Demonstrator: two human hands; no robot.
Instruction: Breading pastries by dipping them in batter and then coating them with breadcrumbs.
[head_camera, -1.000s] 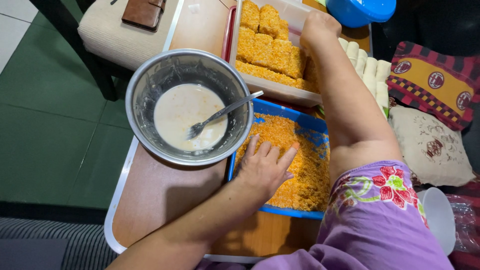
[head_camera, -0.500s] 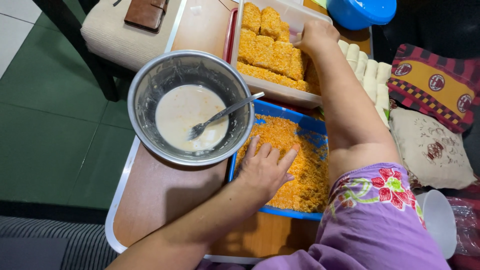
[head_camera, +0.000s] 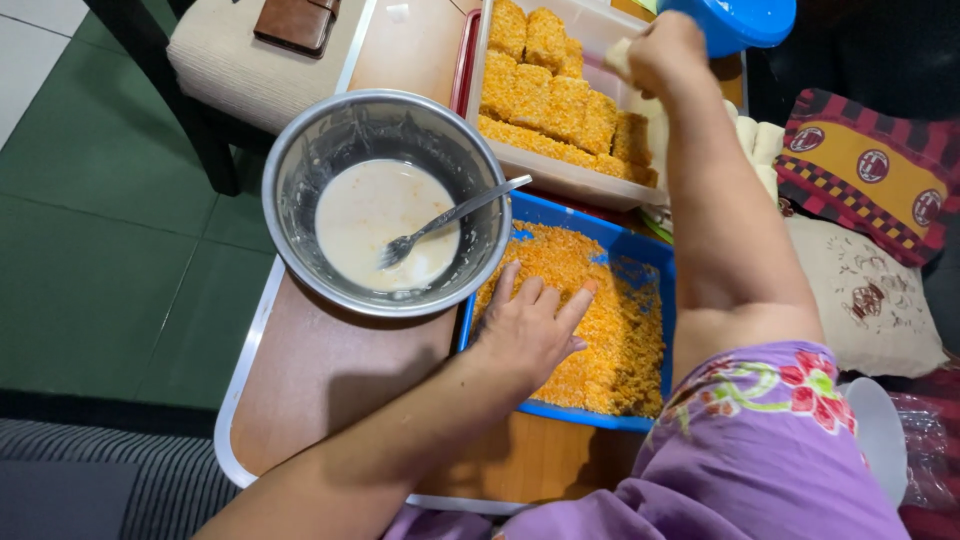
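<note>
A brown table (head_camera: 330, 385) (pale-rimmed) is seen over green floor. On it are set a steel bowl (head_camera: 300, 160), a blue tray (head_camera: 655, 262) of crumbs just beside it, and a clear box (head_camera: 560, 180) behind.

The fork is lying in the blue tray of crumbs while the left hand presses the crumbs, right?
Not quite. The head view shows the fork resting in the metal bowl of pale batter, its handle leaning on the rim, not in the blue tray. The left hand does press flat on the orange crumbs.
</note>
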